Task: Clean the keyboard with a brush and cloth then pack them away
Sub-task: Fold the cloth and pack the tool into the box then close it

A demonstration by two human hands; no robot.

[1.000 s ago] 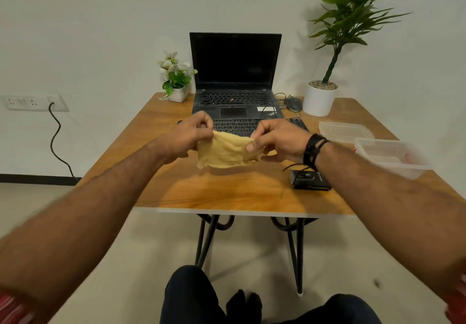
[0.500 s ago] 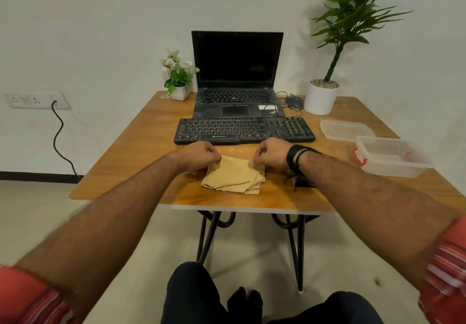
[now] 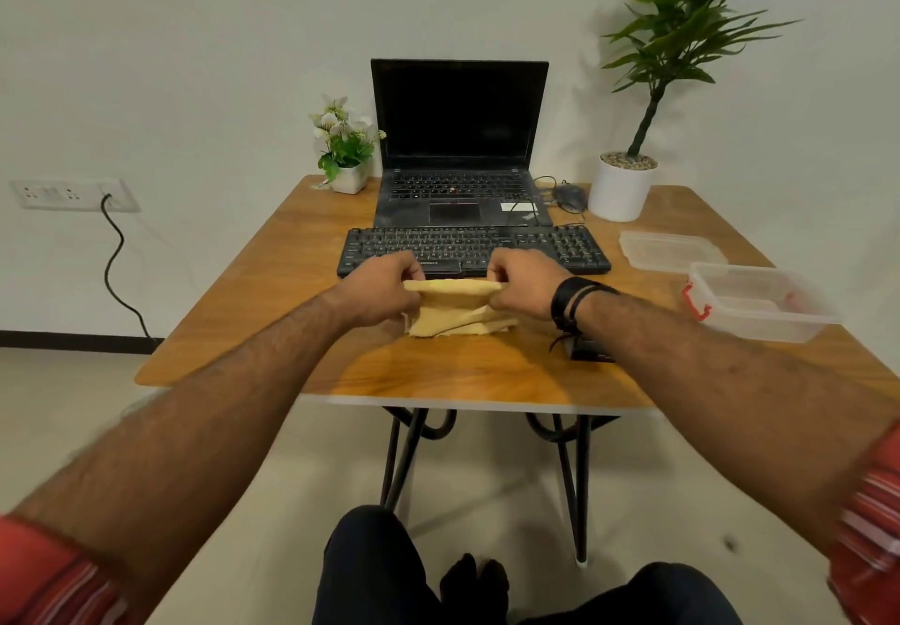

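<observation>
**A:** Since only the head view is given, what is seen at the middle of the frame, and why is it held so?

**B:** A yellow cloth (image 3: 455,313) is pinched at its upper fold by both hands, the left hand (image 3: 382,291) at one end and the right hand (image 3: 523,291) at the other, fingers curled round the fabric. The fold is drawn taut between them while the lower layers rest on the table (image 3: 438,376). It is judged that the cloth is being folded flat so that it can be packed away.

**A:** Where are the other things of the task placed?

**B:** A black keyboard (image 3: 475,249) is laid just behind the hands, in front of an open laptop (image 3: 460,147). At the right of the frame a clear container (image 3: 759,303) with a red clip is set open, its lid (image 3: 669,249) lying separately just behind it; it is presumed to be kept open for the packing. A small dark object (image 3: 589,349) is partly hidden under the right wrist; whether it is the brush cannot be told.

**A:** And the surface and the room?

**B:** A wooden tabletop on black metal legs is stood against a pale wall. A small flower pot (image 3: 348,147) is seen left of the laptop, a tall plant in a white pot (image 3: 621,186) at upper right, and a mouse (image 3: 570,196) between laptop and pot. A wall socket (image 3: 73,193) with a black cable is seen at the left.
</observation>
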